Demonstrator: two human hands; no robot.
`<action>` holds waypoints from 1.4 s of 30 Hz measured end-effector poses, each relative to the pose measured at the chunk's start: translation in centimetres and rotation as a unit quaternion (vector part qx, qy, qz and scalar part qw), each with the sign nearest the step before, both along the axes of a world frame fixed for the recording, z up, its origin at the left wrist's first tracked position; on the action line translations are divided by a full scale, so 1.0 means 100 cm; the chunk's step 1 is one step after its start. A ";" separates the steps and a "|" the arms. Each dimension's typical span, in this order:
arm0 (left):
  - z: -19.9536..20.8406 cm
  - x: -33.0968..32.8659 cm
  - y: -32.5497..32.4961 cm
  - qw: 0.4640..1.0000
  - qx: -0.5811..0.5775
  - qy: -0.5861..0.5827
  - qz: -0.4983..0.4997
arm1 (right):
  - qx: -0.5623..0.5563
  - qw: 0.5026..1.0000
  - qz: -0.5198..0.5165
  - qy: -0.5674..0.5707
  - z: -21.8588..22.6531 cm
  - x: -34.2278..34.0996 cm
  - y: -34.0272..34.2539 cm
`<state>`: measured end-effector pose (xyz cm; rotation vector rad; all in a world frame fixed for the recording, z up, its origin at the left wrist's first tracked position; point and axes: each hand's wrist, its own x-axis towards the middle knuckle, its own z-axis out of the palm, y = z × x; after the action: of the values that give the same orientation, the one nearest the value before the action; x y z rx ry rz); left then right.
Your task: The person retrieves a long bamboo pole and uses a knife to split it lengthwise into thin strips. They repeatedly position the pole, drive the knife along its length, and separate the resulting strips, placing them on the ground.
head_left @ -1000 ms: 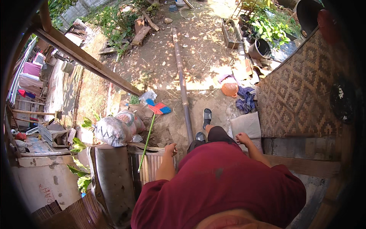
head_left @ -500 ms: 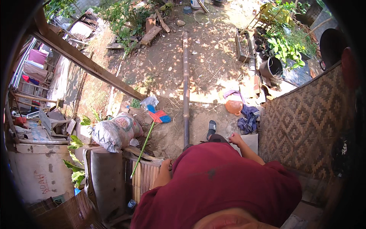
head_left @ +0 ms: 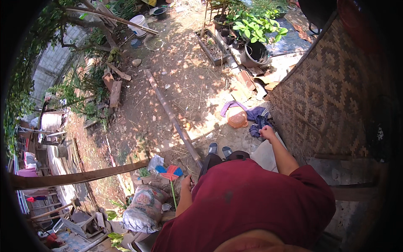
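Observation:
My left hand (head_left: 187, 182), its fingers loosely curled, hangs beside my left hip with nothing visible in it. Close by stands a broom (head_left: 171, 172) with a red and blue head and a green handle; I see no grip on it. My right hand (head_left: 267, 132) is held out to the right, fingers curled in, with nothing visible in it. From above it overlaps the edge of a dark purple cloth (head_left: 255, 113); whether they touch I cannot tell. An orange plastic basin (head_left: 236, 117) lies next to that cloth, with a lilac cloth (head_left: 227, 106) behind it.
A bamboo pole (head_left: 173, 118) lies along the dirt ahead of my feet. On the right rises a woven bamboo panel (head_left: 323, 88). A stuffed sack (head_left: 145, 208) and a wooden beam (head_left: 84, 175) are at the left. Potted plants (head_left: 254, 54) and a white bucket (head_left: 138, 25) stand farther off.
My view has swung to the right, and the pole now slants. Both feet show side by side now. My right arm is stretched farther out, nearer the purple cloth and basin.

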<state>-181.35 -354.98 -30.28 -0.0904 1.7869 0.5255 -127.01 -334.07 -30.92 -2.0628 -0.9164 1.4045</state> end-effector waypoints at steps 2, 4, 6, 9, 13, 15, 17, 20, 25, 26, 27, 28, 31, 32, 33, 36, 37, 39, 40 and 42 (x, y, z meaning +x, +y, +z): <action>-0.013 -0.026 0.039 0.999 -0.005 -0.023 -0.043 | 0.006 0.999 -0.032 -0.013 -0.014 0.006 -0.015; -0.028 -0.056 0.083 0.993 -0.014 -0.032 -0.112 | -0.026 0.996 -0.086 -0.026 -0.011 -0.006 -0.043; -0.045 -0.083 0.133 0.981 -0.030 -0.043 -0.185 | -0.076 0.990 -0.117 -0.002 -0.010 -0.020 -0.082; -0.037 -0.089 0.216 0.947 -0.063 -0.072 -0.306 | -0.106 0.985 -0.125 -0.047 -0.018 -0.050 -0.150; -0.037 -0.081 0.290 0.893 -0.123 -0.063 -0.429 | -0.119 0.962 -0.244 -0.037 -0.005 -0.091 -0.221; -0.044 -0.071 0.324 0.837 -0.151 -0.056 -0.523 | -0.119 0.940 -0.315 -0.052 -0.002 -0.113 -0.259; -0.051 -0.043 0.353 0.785 -0.127 -0.052 -0.604 | -0.110 0.912 -0.389 -0.064 0.011 -0.134 -0.298; -0.090 0.003 0.410 0.750 -0.138 -0.027 -0.646 | -0.095 0.851 -0.513 -0.058 0.017 -0.191 -0.357; -0.089 0.122 0.433 0.673 -0.082 -0.033 -0.734 | -0.176 0.837 -0.517 -0.029 0.008 -0.262 -0.426; -0.076 0.162 0.430 0.655 -0.065 -0.035 -0.752 | -0.146 0.803 -0.578 0.001 0.002 -0.283 -0.437; -0.069 0.189 0.424 0.643 -0.040 -0.039 -0.764 | -0.115 0.772 -0.624 0.026 -0.004 -0.304 -0.444; -0.062 0.212 0.416 0.652 -0.014 -0.063 -0.755 | -0.082 0.740 -0.666 0.050 -0.014 -0.322 -0.454; -0.029 0.279 0.372 0.657 0.017 -0.111 -0.746 | -0.074 0.782 -0.557 -0.269 -0.103 -0.363 -0.491; -0.031 0.292 0.362 0.662 0.016 -0.122 -0.739 | -0.088 0.794 -0.510 -0.318 -0.132 -0.375 -0.503; -0.022 0.305 0.337 0.641 0.038 -0.076 -0.762 | -0.130 0.833 -0.455 -0.287 -0.158 -0.385 -0.523; 0.001 0.324 0.271 0.556 0.043 -0.053 -0.829 | -0.104 0.828 -0.526 -0.162 -0.150 -0.376 -0.542; -0.001 0.322 0.255 0.558 0.044 -0.047 -0.828 | -0.075 0.796 -0.589 -0.115 -0.136 -0.367 -0.547; -0.008 0.322 0.220 0.544 0.041 -0.047 -0.837 | -0.030 0.770 -0.637 -0.003 -0.133 -0.351 -0.575; -0.011 0.317 0.204 0.530 0.038 -0.047 -0.846 | -0.009 0.750 -0.660 0.053 -0.133 -0.345 -0.590; -0.006 0.308 0.167 0.533 0.005 -0.025 -0.846 | 0.027 0.673 -0.736 0.062 -0.133 -0.335 -0.615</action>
<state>-150.58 -338.25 -30.83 1.4997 1.0202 -0.9094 -160.51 -395.59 -44.26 -1.6721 0.7716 0.4836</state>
